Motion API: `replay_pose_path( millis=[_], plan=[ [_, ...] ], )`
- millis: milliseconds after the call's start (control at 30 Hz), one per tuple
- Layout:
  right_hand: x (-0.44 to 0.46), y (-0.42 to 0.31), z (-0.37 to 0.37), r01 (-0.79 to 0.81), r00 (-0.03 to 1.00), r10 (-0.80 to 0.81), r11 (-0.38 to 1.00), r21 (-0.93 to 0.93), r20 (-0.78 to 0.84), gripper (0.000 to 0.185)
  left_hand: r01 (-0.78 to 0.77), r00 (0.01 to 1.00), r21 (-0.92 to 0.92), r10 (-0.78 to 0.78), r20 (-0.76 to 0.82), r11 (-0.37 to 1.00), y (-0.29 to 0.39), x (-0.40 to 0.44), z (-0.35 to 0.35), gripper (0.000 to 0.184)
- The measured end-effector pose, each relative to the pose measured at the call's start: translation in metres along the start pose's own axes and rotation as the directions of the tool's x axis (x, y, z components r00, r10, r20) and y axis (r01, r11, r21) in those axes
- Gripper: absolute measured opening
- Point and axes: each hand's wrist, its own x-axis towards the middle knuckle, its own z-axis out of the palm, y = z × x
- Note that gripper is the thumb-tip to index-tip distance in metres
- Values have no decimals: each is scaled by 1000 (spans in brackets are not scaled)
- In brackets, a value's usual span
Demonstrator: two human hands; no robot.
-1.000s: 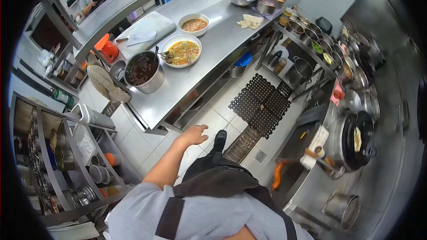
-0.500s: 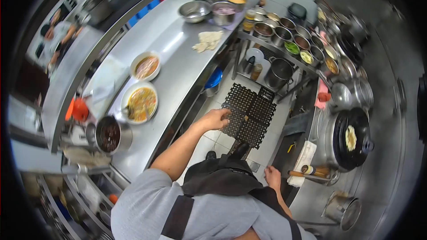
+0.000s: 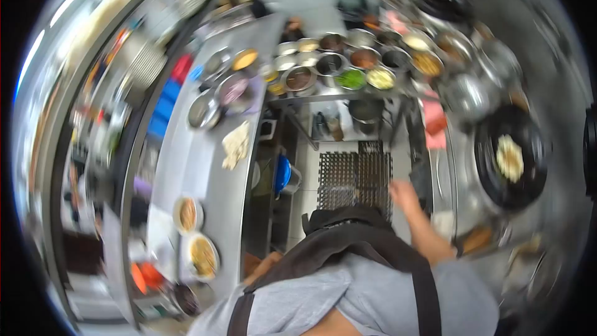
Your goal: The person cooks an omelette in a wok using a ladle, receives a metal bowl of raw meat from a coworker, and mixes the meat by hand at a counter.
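My right hand (image 3: 405, 196) hangs in front of me above the floor, beside the cooking counter. Its blurred fingers look loosely apart, with nothing visible in them. My left hand (image 3: 268, 266) is low by the steel worktable's edge, partly behind my apron (image 3: 348, 236); blur hides its fingers. On the right, a black wok (image 3: 488, 177) holds a pale yellow, egg-like piece (image 3: 510, 158). Two white bowls of food, a smaller bowl (image 3: 188, 214) and a larger bowl (image 3: 203, 257), stand on the worktable (image 3: 186, 168) at left.
Metal containers of ingredients, including chopped greens (image 3: 350, 79), line a shelf ahead. A pale cloth (image 3: 236, 145) and steel bowls (image 3: 204, 110) lie on the worktable. A perforated black mat (image 3: 354, 174) covers part of the floor. A pink cloth (image 3: 433, 121) lies by the wok.
My view has turned right, toward the wok and containers. My right arm has swung forward over the floor. My left hand has drawn back from above the mat to my side.
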Motion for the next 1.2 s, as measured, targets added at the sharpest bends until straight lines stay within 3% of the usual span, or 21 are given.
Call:
replay_pose_path(
  millis=[67,100,200,333,467,500,533,567,600,633,667,767,800,833,900,967,1033,1100,1167,1200],
  plan=[
    [59,-19,-25,19,995,-23,999,-39,-93,25,-2,1000,-96,3,1,995,28,5,-17,42],
    [79,-14,-22,34,982,-28,999,26,-188,23,2,1000,-93,0,21,996,44,11,-24,42],
    [119,-1,-18,-26,979,30,999,26,-200,17,9,995,-46,-4,97,999,93,38,-40,42],
    [104,-2,-22,-249,964,250,968,25,-93,18,-53,985,14,50,167,998,171,95,-63,42],
    [40,13,-12,-486,873,487,871,-68,-7,21,-302,934,127,267,236,945,301,173,-90,42],
    [22,7,-15,-556,830,558,827,-83,1,21,-419,891,172,368,264,892,347,190,-94,42],
    [4,5,-15,-576,818,573,815,-71,-54,25,-648,756,287,547,360,706,395,206,-97,41],
    [-13,3,-18,-592,804,585,803,-61,-101,28,-664,746,437,574,337,606,469,168,-85,43],
    [-25,-1,-26,-606,794,599,792,-70,-104,28,-771,631,460,620,465,440,522,176,-73,43],
    [-35,-11,-30,-714,693,707,700,-2,-144,29,-825,559,422,656,507,377,587,105,-64,42],
    [-46,-20,-29,-802,575,801,592,79,-167,29,-927,333,323,814,476,190,620,113,-42,38],
    [-80,-28,-16,-824,451,818,535,185,-357,30,-976,132,219,816,562,7,726,57,20,33],
    [-87,-32,-11,-831,431,824,522,194,-368,30,-975,129,222,822,554,4,747,44,44,40],
    [-95,-37,-8,-854,377,859,468,228,-347,29,-978,91,208,845,528,-25,765,70,80,60],
    [-121,-40,6,-918,279,928,333,213,-247,29,-901,363,411,761,538,140,792,45,119,74],
    [-141,-53,6,-921,251,916,326,215,-314,27,-808,582,452,628,516,378,803,75,163,79],
    [-164,-61,10,-906,162,926,277,320,-340,27,-843,508,476,660,553,251,812,104,185,79],
    [-192,-63,26,-917,-42,951,84,389,-306,29,-848,459,513,673,580,136,803,100,197,80],
    [-213,-67,41,-858,-216,949,-71,509,-231,32,-836,325,547,769,550,-38,792,75,198,84],
    [-230,-63,62,-909,-194,946,-74,411,-258,31,-801,338,596,780,526,-55,787,79,204,85]
  ],
)
